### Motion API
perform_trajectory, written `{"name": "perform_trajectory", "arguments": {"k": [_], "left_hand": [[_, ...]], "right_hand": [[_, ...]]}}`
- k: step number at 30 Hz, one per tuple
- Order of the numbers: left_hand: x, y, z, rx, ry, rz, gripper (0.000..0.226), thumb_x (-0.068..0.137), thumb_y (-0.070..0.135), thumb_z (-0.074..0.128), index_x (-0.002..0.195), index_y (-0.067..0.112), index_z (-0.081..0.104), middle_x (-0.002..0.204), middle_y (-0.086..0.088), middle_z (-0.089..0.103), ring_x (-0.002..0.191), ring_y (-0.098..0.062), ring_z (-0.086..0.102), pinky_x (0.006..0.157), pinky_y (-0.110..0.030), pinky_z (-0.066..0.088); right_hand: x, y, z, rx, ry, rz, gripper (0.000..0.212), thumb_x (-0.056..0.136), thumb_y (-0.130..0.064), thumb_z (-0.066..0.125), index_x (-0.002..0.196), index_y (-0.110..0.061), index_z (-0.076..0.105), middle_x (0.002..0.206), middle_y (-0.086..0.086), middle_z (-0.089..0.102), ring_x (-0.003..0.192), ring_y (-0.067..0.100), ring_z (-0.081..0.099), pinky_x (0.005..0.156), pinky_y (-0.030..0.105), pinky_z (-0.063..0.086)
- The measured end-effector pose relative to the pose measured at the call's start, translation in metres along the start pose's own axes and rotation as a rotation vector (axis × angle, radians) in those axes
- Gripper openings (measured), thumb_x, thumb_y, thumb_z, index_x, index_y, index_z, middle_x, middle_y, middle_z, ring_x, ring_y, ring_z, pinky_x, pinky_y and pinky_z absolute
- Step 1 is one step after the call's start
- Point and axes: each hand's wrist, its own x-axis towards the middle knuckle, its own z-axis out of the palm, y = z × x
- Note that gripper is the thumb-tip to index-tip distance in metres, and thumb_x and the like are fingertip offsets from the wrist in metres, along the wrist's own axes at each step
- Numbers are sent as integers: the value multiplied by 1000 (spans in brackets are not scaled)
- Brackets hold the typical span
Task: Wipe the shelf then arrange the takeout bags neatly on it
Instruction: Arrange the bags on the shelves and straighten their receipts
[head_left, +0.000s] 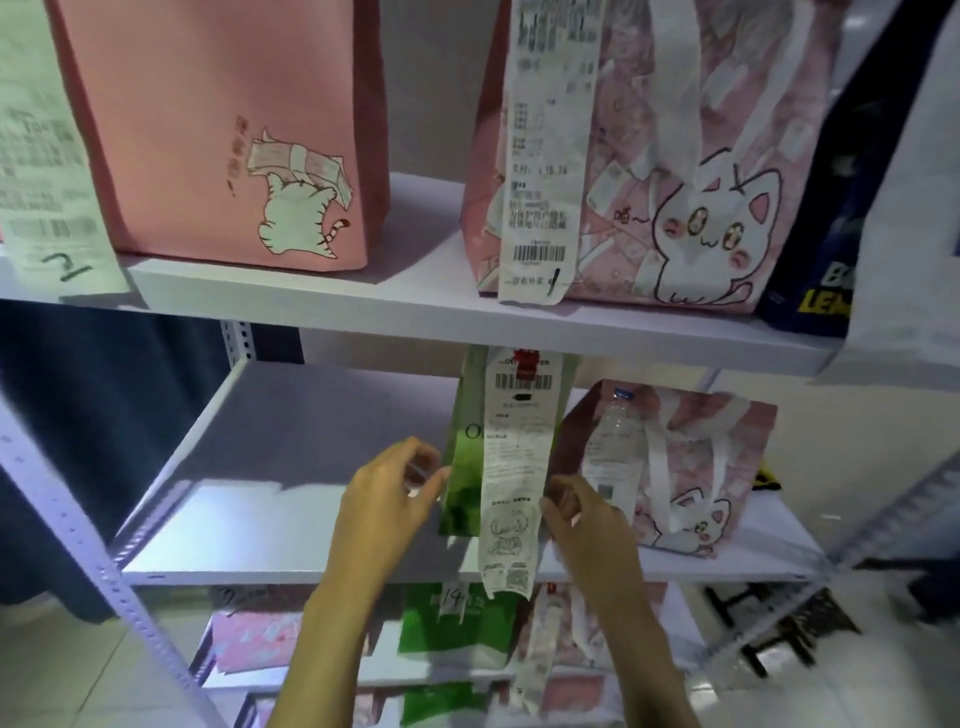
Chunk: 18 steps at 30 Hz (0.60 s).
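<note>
Green bag (462, 467) stands upright on the middle shelf (291, 525), right between both hands! Left hand (387, 493) curls onto its left edge, right hand (582, 512) pinches the right side beside its long receipt (511, 499).

Landmark: the middle shelf (311, 574), the white board both hands reach to.

Hands: two, the left hand (387, 493) and the right hand (582, 512), both at the middle shelf.

Bags on the middle shelf: two, a green bag (465, 478) and a pink cat bag (717, 467).

Bags on the board above it: three, a tiger bag (223, 130), a big cat bag (701, 182) and a dark bag (826, 249).

Bags below it: several, too blurred to count.

Bottles: one bottle (615, 441), at the pink cat bag.

Receipts: at least four.
</note>
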Motion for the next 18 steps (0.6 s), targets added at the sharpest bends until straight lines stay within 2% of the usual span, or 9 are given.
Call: {"name": "perform_trajectory", "arguments": {"k": [3,5,7,8,10,13,15,17,18], "left_hand": [[7,5,11,-15,-46,-40,20,90,44,73,102,30,64,93,19,67,85,4,65,74,-16,55],[11,7,22,16,-72,-49,21,92,42,70,107,29,65,97,17,69,86,1,65,75,-22,58],[13,9,31,29,-69,-59,18,93,39,69,106,27,64,99,14,69,86,0,65,74,-22,58],[15,10,34,27,-68,-67,16,94,39,69,104,27,63,98,14,69,85,0,65,72,-19,57],[20,9,37,36,-74,-65,15,94,42,67,101,29,62,97,15,68,84,1,65,70,-19,57],[27,7,36,78,-110,-18,14,95,45,64,98,31,62,96,16,67,84,1,65,71,-22,59],[30,7,35,77,-132,13,13,95,43,63,97,30,64,94,17,68,84,2,66,73,-24,59],[32,6,35,46,-151,12,12,95,41,63,97,30,66,95,17,69,86,2,67,75,-27,60],[32,6,37,26,-155,0,12,95,41,62,97,30,66,95,17,70,86,1,68,75,-28,61]], "right_hand": [[11,3,6,-11,-6,-21,18,98,-43,61,109,-30,62,70,-11,64,63,8,62,57,26,52],[15,4,10,-26,19,-62,17,98,-44,60,104,-29,64,70,-17,60,62,0,56,56,14,44],[16,5,8,-12,42,-68,13,97,-44,63,96,-31,65,67,-21,57,59,-4,53,53,8,35],[16,6,6,17,55,-55,12,95,-44,65,91,-33,63,65,-21,58,58,-5,54,53,8,36],[19,13,2,106,82,-36,15,93,-45,68,88,-34,58,66,-16,63,60,-2,60,56,14,46],[29,25,0,147,33,-10,19,94,-51,63,105,-40,52,77,-12,67,68,5,65,65,33,57],[36,30,2,130,-44,-48,16,98,-48,58,112,-44,52,78,-13,69,68,3,66,66,34,59],[41,30,3,162,-115,-96,5,101,-38,56,103,-43,56,75,-15,71,65,2,67,65,33,60],[43,31,4,161,-131,-115,9,102,-34,56,99,-42,57,76,-15,71,65,2,67,65,31,60]]}}
